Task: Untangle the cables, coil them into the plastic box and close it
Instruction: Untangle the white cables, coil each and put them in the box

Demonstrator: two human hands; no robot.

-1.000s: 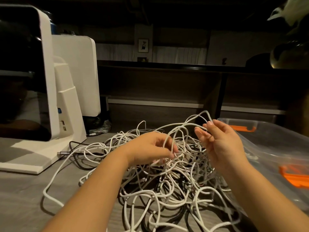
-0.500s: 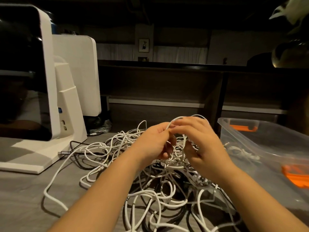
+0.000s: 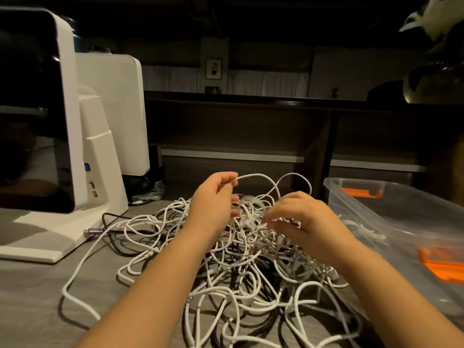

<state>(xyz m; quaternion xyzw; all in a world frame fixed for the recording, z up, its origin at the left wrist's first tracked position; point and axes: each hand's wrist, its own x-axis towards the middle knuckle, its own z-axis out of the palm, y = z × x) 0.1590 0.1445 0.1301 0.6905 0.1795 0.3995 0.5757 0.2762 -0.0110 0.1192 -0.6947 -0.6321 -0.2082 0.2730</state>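
Two hands work at the top of the heap. The left hand [image 3: 213, 197] pinches a white strand and lifts it into a loop above the pile; the right hand [image 3: 301, 217] has its fingers curled down into the knot, seemingly plucking at strands, though exactly what it holds is blurred. Under them the white cables [image 3: 238, 272] lie in one big tangle on the grey table [image 3: 32, 297], with a long loop trailing out to the left. Just right of the pile sits the clear plastic box [image 3: 391, 222] with orange latches, open, a small bit of white cable seemingly inside already. I'd judge the job barely begun: most untangling, coiling and closing remains. A white monitor stand [image 3: 100, 156] stands far left.
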